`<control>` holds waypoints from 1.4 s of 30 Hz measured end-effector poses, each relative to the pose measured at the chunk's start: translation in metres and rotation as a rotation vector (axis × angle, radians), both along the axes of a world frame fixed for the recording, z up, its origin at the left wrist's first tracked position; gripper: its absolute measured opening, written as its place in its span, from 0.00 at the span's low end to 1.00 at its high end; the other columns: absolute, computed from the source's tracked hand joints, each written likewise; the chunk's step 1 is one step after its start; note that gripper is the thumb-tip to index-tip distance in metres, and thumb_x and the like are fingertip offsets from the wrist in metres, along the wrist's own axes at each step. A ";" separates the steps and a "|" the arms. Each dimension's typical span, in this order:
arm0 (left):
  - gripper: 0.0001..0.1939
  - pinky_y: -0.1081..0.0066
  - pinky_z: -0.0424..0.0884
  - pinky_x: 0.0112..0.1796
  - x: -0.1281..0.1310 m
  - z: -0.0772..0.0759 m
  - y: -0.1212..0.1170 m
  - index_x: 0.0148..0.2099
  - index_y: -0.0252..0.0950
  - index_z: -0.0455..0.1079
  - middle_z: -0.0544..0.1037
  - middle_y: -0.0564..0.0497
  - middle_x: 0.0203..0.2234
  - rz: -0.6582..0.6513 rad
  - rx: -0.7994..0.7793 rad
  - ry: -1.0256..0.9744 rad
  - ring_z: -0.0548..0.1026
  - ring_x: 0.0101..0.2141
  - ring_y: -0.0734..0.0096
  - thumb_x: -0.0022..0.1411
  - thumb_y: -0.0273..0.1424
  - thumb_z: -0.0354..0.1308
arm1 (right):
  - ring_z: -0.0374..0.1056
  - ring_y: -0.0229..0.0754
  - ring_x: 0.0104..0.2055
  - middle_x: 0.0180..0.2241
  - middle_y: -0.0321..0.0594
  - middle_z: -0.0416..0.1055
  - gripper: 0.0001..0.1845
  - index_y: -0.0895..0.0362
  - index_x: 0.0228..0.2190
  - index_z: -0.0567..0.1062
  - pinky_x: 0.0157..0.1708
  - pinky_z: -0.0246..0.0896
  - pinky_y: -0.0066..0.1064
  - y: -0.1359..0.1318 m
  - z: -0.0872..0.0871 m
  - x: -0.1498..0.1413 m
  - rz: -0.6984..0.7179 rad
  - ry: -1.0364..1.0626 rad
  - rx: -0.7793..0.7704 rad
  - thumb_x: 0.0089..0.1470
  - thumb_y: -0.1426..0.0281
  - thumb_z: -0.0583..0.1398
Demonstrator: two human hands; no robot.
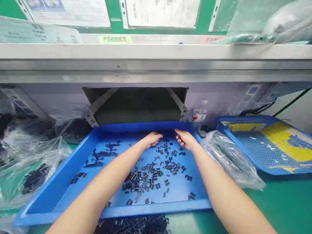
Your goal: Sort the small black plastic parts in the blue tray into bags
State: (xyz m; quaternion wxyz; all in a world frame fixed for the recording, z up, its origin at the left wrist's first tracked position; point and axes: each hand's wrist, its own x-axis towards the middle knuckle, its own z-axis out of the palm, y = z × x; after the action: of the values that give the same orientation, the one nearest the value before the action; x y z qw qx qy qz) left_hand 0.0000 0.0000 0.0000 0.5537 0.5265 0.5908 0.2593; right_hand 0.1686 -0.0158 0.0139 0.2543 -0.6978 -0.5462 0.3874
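Has the left hand (151,140) low over the far middle of a large blue tray (156,210), with the fingers bent and close together; cannot tell whether something is pinched between them. Has the right hand (185,139) near the far right corner of the same tray, with the index finger rather straight and the others curled; can see something dark beside these fingers, but cannot tell whether it is gripped or only lies behind. Shows many small black parts (154,177) inside the tray, scattered from the far side to the near side, most densely in the near middle, between the two forearms. Shows also, to the left of the left forearm, a looser group of joined black pieces (99,156). See just beyond the far rim a dark ribbed belt (141,107) between two metal brackets. See a heap of black pieces (138,225) on the green counter (280,203), just before the near rim. Find at left a clear bag (36,177) with black contents; at right a bottle (199,116), a folded plastic bag (231,159) beside the tray, and farther right a blue basket (255,150) with yellow patches.
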 end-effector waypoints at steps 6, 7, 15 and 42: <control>0.12 0.77 0.67 0.22 0.000 -0.002 0.010 0.42 0.30 0.63 0.68 0.51 0.28 -0.011 0.069 0.110 0.67 0.23 0.78 0.64 0.35 0.49 | 0.66 0.36 0.28 0.32 0.38 0.67 0.11 0.62 0.39 0.68 0.27 0.65 0.30 0.001 -0.014 -0.004 0.077 -0.146 -0.057 0.58 0.67 0.54; 0.12 0.76 0.68 0.23 0.003 -0.004 0.011 0.42 0.30 0.64 0.68 0.51 0.29 -0.035 0.082 0.154 0.68 0.24 0.77 0.64 0.35 0.49 | 0.66 0.37 0.30 0.33 0.39 0.67 0.10 0.62 0.39 0.68 0.29 0.65 0.31 0.001 -0.015 -0.005 0.103 -0.184 -0.059 0.58 0.67 0.55; 0.10 0.61 0.69 0.40 0.028 -0.009 0.008 0.44 0.31 0.65 0.68 0.46 0.41 -0.333 0.292 0.623 0.69 0.40 0.65 0.61 0.30 0.54 | 0.64 0.44 0.43 0.41 0.42 0.67 0.09 0.60 0.37 0.70 0.43 0.60 0.42 -0.006 -0.015 -0.018 0.216 -0.458 -0.103 0.56 0.69 0.57; 0.09 0.70 0.70 0.31 0.030 -0.005 0.014 0.39 0.30 0.65 0.69 0.50 0.31 -0.357 0.295 0.471 0.69 0.30 0.72 0.62 0.33 0.52 | 0.54 0.26 0.17 0.25 0.32 0.63 0.14 0.57 0.26 0.57 0.09 0.43 0.14 -0.002 0.026 0.014 -0.044 0.696 0.171 0.63 0.69 0.41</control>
State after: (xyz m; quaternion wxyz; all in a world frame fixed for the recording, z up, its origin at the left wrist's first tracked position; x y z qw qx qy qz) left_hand 0.0302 0.0136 -0.0047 0.3563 0.7416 0.5573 0.1120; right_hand 0.1824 -0.0181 0.0397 0.4908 -0.5117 -0.4421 0.5493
